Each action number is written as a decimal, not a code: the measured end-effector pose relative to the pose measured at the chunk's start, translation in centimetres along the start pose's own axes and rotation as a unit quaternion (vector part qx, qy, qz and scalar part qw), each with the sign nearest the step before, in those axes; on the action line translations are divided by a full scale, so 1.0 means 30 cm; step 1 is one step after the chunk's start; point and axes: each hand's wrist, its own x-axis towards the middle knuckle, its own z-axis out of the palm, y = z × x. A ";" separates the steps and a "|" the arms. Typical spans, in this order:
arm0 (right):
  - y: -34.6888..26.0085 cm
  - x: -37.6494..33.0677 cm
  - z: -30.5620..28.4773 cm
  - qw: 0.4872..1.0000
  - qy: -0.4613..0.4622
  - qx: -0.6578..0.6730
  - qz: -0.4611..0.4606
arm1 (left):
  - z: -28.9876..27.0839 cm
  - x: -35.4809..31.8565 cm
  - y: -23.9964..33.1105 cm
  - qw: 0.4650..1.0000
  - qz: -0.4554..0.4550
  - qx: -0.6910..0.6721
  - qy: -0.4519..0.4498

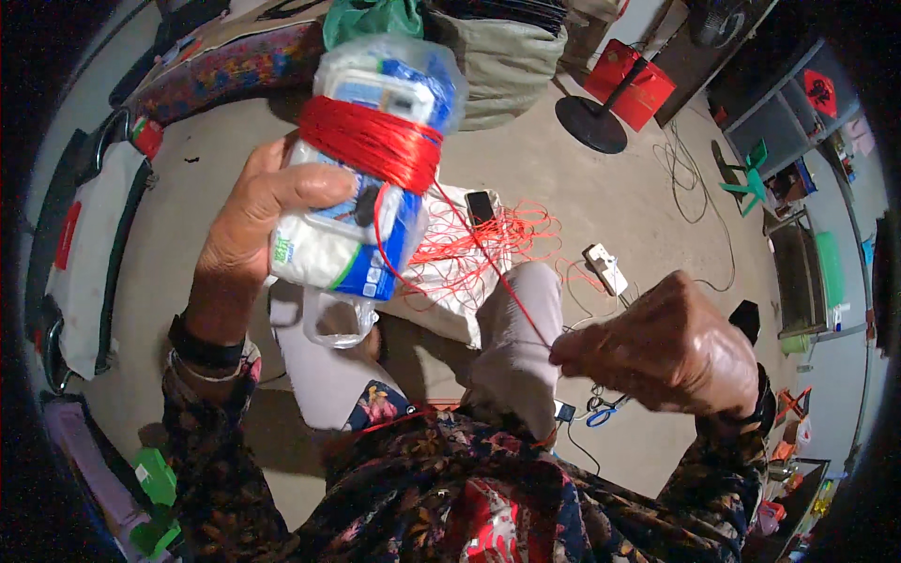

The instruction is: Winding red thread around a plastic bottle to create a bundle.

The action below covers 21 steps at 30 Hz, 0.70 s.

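Note:
My left hand (pixel 251 211) is closed around a blue and white plastic-wrapped pack (pixel 319 255), with the thumb pressed on its front. A thick band of red cord (pixel 375 141) is wound around the upper half of the pack. From this band, a taut strand (pixel 497 267) runs down to the right. My right hand (pixel 671 347) pinches that strand at the fingertips, beyond my right knee. Another strand loops down from the pack. Loose red cord (pixel 511 239) lies in a tangled heap on a white cloth or sack (pixel 450 305) between and beyond my knees.
A dark phone (pixel 480 206) lies by the heap, and a white power strip (pixel 605 269) sits to its right. Blue-handled scissors (pixel 601 417) are below my right hand. Farther off stand a round black fan base (pixel 590 125), a red bag (pixel 633 86) and a pale sack (pixel 502 70).

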 end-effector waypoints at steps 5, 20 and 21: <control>-0.046 0.088 0.036 0.998 -0.059 -0.002 -0.031 | 0.051 -0.088 -0.022 0.985 -0.077 0.155 -0.001; 0.000 0.129 0.303 0.982 -0.052 0.166 -0.077 | 0.247 -0.398 -0.266 0.918 -0.304 0.070 -0.246; -0.011 0.125 0.292 0.984 -0.046 0.154 -0.077 | 0.247 -0.407 -0.287 0.913 -0.294 0.092 -0.267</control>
